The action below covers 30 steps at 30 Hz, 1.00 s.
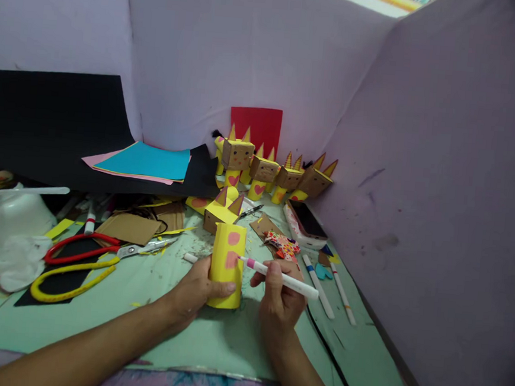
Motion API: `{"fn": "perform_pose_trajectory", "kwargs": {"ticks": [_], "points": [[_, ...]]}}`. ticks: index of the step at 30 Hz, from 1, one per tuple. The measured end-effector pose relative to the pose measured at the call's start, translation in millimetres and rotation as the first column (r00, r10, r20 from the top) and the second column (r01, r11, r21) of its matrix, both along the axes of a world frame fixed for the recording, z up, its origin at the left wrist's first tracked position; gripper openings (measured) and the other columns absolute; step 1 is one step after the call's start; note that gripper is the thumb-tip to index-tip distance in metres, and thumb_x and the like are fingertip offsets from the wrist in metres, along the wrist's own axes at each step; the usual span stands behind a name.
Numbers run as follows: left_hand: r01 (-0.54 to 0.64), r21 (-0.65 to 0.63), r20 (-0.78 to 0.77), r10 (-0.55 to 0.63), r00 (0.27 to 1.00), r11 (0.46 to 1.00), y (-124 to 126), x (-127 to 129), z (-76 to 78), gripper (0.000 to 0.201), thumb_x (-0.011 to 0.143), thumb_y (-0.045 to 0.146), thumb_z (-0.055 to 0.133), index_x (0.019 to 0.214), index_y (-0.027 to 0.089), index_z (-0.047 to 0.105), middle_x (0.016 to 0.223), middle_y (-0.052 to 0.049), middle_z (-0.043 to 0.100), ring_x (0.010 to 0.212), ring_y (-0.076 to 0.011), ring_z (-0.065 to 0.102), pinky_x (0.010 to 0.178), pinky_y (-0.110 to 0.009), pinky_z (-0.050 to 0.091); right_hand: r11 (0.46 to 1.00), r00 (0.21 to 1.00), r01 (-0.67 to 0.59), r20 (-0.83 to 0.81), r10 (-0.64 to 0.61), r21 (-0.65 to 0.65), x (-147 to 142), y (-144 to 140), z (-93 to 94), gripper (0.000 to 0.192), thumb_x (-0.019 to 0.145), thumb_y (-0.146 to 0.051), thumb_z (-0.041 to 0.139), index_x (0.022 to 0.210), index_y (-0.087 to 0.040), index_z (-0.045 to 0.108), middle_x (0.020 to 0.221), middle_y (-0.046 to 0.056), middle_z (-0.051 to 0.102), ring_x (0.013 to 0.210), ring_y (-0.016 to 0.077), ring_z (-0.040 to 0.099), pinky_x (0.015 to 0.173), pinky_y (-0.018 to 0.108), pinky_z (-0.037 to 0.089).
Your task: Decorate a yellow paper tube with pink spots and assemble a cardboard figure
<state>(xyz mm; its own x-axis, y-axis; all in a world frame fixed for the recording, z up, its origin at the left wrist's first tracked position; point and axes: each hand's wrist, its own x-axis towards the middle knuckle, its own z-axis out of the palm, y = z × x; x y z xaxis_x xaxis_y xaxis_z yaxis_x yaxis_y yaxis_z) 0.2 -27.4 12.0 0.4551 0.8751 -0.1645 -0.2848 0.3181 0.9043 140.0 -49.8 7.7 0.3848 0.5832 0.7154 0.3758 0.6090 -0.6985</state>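
I see left hand (196, 292) gripping the upright yellow paper tube (227, 265); right hand (278, 296) pinches white pink-tipped marker (277, 276), tip touching its pink spot.

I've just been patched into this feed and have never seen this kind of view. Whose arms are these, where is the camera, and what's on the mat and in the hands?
There is one picture, from a camera worn on a person's head, looking forward and down; the arms are the wearer's own. The left hand grips an upright yellow paper tube with pink spots. The right hand holds a pink-tipped marker with its tip against the tube. On the green mat lie scissors with red and yellow handles, cardboard scraps, two more markers and a phone. A row of box-headed figures stands at the back wall.
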Motion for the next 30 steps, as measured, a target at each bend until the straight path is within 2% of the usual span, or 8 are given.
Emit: {"fn": "perform_pose_trajectory", "kwargs": {"ticks": [5,14,23,30], "points": [[0.001,0.011,-0.014,-0.001,1.000,1.000,-1.0,0.6,0.2,0.058,0.049,0.029,0.081,0.098,0.012,0.056,0.080,-0.004,0.065,0.070,-0.0168,0.056,0.061,-0.027,0.045,1.000,0.999,0.010,0.054,-0.010,-0.012,0.5,0.7,1.6,0.022,0.092,-0.025,0.048,0.072,-0.019,0.055,0.050,-0.005,0.058,0.043,0.0114,0.058,0.047,0.022,0.045],[0.011,0.016,-0.016,-0.011,1.000,1.000,-2.1,-0.4,-0.6,0.064,0.048,0.028,0.081,0.104,0.012,0.055,0.083,-0.004,0.064,0.074,-0.0175,0.056,0.064,-0.027,0.044,0.999,0.999,0.033,0.006,-0.033,-0.040,-4.8,-1.9,2.6,0.023,0.091,-0.030,0.050,0.071,-0.018,0.056,0.052,-0.004,0.060,0.045,0.0119,0.059,0.047,0.023,0.045],[0.009,-0.002,0.020,-0.009,1.000,1.000,-2.2,1.1,-0.3,0.060,0.047,0.025,0.081,0.102,0.012,0.058,0.085,-0.006,0.067,0.074,-0.0190,0.059,0.063,-0.027,0.045,0.998,0.999,0.013,-0.028,-0.015,-0.065,-8.6,-2.6,3.4,0.026,0.090,-0.035,0.052,0.070,-0.018,0.057,0.053,-0.003,0.059,0.045,0.0123,0.058,0.048,0.024,0.045],[0.007,-0.023,0.045,-0.006,0.999,1.000,-2.7,1.4,-0.5,0.054,0.046,0.023,0.082,0.096,0.013,0.061,0.079,-0.004,0.068,0.071,-0.0185,0.060,0.062,-0.027,0.045,0.999,0.999,-0.017,0.038,0.019,-0.047,-5.6,-1.0,-1.2,0.021,0.090,-0.028,0.052,0.073,-0.018,0.059,0.055,-0.003,0.060,0.046,0.0121,0.059,0.048,0.024,0.046]]}}
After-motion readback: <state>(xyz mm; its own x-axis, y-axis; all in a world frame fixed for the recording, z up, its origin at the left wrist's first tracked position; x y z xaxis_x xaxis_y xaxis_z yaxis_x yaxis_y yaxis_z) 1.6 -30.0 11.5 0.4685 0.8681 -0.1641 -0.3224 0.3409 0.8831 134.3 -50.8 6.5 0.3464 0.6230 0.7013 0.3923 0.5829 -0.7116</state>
